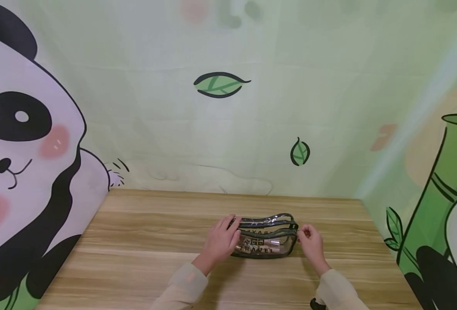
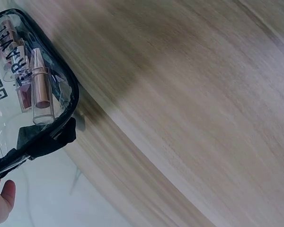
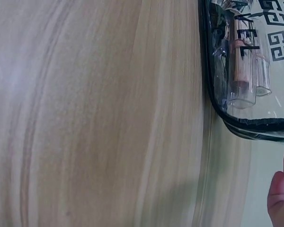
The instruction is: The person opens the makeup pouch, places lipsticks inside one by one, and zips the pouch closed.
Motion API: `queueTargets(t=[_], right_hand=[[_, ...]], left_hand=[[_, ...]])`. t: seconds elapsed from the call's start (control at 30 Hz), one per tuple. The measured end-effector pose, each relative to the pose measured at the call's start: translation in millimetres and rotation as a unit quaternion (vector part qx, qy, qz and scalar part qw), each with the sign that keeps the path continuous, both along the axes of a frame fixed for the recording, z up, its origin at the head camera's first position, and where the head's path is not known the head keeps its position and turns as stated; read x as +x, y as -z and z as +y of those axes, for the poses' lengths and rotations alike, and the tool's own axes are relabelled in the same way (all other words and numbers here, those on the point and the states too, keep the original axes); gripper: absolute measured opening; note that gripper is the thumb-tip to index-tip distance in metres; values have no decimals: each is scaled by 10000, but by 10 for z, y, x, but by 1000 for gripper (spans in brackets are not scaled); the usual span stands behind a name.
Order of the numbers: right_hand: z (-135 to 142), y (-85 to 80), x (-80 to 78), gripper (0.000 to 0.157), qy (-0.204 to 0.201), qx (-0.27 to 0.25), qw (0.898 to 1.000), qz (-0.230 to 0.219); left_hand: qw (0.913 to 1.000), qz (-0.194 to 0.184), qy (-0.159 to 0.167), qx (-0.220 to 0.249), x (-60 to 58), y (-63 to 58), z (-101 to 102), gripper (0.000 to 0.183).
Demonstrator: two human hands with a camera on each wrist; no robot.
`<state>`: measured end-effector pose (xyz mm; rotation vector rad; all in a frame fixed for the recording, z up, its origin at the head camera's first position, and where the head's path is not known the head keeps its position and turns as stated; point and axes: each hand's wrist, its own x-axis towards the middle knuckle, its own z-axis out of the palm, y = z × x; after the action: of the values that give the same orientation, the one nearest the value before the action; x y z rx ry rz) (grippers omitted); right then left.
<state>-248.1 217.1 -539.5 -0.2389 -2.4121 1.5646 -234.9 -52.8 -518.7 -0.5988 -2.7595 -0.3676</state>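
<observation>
A clear pouch (image 1: 286, 249) with black trim and black lettering that reads TRAVEL stands on the wooden table. Several slim lipstick-like tubes (image 2: 41, 90) show through its front wall, clear-cased with pinkish contents. My left hand (image 1: 220, 239) grips the pouch's left end, fingers over the top edge. At the opposite end, the thumb and index finger of my right hand (image 1: 312, 246) pinch together right at the zipper corner; what they pinch is too small to make out. The right wrist view shows more of the tubes (image 3: 242, 71) beside the pouch's dark piping.
The wooden table (image 1: 143, 232) runs back to a pale green printed cloth (image 1: 166, 129) with leaf drawings. A large panda print (image 1: 27, 77) stands at the left, and printed bamboo (image 1: 426, 206) at the right. A small black object (image 1: 316, 304) shows by the right sleeve.
</observation>
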Motion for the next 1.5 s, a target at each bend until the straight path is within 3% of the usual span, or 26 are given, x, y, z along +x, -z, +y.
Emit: queueTargets(t=[0.17, 0.4, 0.67, 1.2, 1.5], right_hand=[[38, 16, 1, 10, -202, 27, 9993, -317], [59, 43, -10, 14, -406, -373, 9962, -669], [42, 11, -8, 12, -323, -344, 9977, -491], [32, -40, -3, 16, -223, -529, 9970, -512], [-1, -47, -6, 13, -56, -393, 9989, -239]], left_hand=[[9996, -162, -73, 235, -16, 12, 12, 44], [9991, -288, -91, 310, -27, -29, 37, 42], [9990, -395, -11, 208, -18, -91, 43, 41], [9992, -263, 72, -305, -13, -62, 21, 42], [9985, -275, 76, -473, -18, -54, 14, 42]])
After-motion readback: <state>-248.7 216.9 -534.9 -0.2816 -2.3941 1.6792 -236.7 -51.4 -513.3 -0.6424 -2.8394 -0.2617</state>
